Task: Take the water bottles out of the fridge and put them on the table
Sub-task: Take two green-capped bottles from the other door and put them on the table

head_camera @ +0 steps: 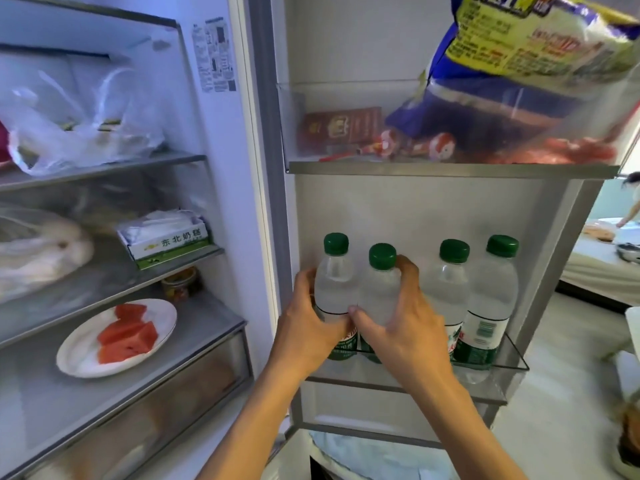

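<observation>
While four water bottles stood in a row in the lower rack (512,367) of the open fridge door, the left hand (308,327) had its fingers curled round the leftmost bottle (334,282), and the right hand (405,320) had its fingers clamped round the second bottle (379,292), thumb at the front near the label edge. To the right, the third bottle (448,292) and the fourth bottle (493,296) stood untouched, just beside each other. All were full, clear plastic with green caps, so each would likely feel fairly heavy, cold and perhaps slick; the thin walls would give under a squeeze, so a grip round the middle, as shown, seemed sound. Their green and white labels carried print too small to read. On a fridge shelf to the left, a box (169,237) read 东北奶糕, near a plate of watermelon (117,337). Above, a large bag (526,57) bore blurred, unreadable writing. No surface for the bottles was clearly in view.
</observation>
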The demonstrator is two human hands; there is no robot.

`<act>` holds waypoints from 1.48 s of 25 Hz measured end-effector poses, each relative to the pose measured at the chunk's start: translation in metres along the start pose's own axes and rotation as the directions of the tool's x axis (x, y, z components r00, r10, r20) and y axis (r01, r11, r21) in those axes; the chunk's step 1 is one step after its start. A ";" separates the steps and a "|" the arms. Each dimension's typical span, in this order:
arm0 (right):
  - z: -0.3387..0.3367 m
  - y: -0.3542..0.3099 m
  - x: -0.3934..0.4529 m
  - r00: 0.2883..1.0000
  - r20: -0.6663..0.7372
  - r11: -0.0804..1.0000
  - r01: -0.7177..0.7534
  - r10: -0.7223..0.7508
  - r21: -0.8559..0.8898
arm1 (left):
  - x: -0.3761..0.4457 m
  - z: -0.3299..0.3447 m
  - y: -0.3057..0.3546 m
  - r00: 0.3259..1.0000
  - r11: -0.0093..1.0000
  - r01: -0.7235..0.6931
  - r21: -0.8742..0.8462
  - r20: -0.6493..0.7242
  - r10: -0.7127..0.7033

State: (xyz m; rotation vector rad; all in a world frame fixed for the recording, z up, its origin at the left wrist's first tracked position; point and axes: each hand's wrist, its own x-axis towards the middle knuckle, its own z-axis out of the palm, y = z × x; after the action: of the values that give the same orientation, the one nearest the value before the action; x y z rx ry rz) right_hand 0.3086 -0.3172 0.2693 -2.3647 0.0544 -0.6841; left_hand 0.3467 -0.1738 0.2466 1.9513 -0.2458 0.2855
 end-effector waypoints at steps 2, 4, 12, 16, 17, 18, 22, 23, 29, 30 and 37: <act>0.001 0.003 -0.006 1.000 -0.015 1.000 -0.004 0.004 -0.001 | -0.001 -0.001 0.001 0.999 0.999 0.012 -0.033 0.047 -0.011; 0.001 0.008 -0.006 0.998 -0.067 0.997 0.015 -0.010 0.069 | -0.004 0.000 0.002 1.000 0.999 -0.016 -0.037 0.016 0.016; -0.036 -0.022 -0.007 0.936 -0.160 0.824 0.351 -0.312 0.445 | -0.053 -0.036 0.070 0.897 0.978 -0.207 0.028 -0.394 0.201; -0.043 -0.051 -0.033 0.885 0.022 0.622 0.308 -0.464 0.720 | -0.124 -0.066 0.094 0.807 0.981 -0.110 0.162 -0.562 0.184; -0.037 -0.057 -0.048 0.859 0.104 0.571 0.238 -0.501 0.785 | -0.149 -0.074 0.093 0.795 0.983 -0.052 0.178 -0.588 0.149; -0.030 -0.062 -0.066 0.820 0.190 0.539 0.165 -0.541 0.826 | -0.177 -0.081 0.088 0.785 0.984 0.011 0.177 -0.611 0.101; 0.004 -0.081 -0.163 0.628 0.433 0.558 0.003 -0.647 0.830 | -0.297 -0.101 0.058 0.667 0.958 0.262 0.115 -0.739 -0.094; 0.011 -0.087 -0.189 0.584 0.474 0.574 -0.017 -0.659 0.819 | -0.327 -0.103 0.052 0.628 0.951 0.296 0.088 -0.768 -0.124; 0.010 -0.155 -0.401 0.242 0.596 0.598 -0.075 -0.766 0.798 | -0.558 -0.130 0.048 0.281 0.900 0.427 -0.091 -0.932 -0.228; 0.005 -0.166 -0.436 0.194 0.596 0.591 -0.091 -0.779 0.801 | -0.597 -0.135 0.053 0.237 0.890 0.445 -0.104 -0.944 -0.229; -0.062 -0.249 -0.682 -0.151 0.476 0.496 -0.161 -0.866 0.853 | -0.861 -0.170 0.105 -0.084 0.798 0.572 -0.192 -0.981 -0.176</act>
State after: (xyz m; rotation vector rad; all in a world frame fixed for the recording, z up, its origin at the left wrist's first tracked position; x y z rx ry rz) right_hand -0.3437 -0.0160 0.1479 -1.3421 -1.5244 0.8924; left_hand -0.5169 -0.0233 0.1343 1.4815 1.4351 1.2975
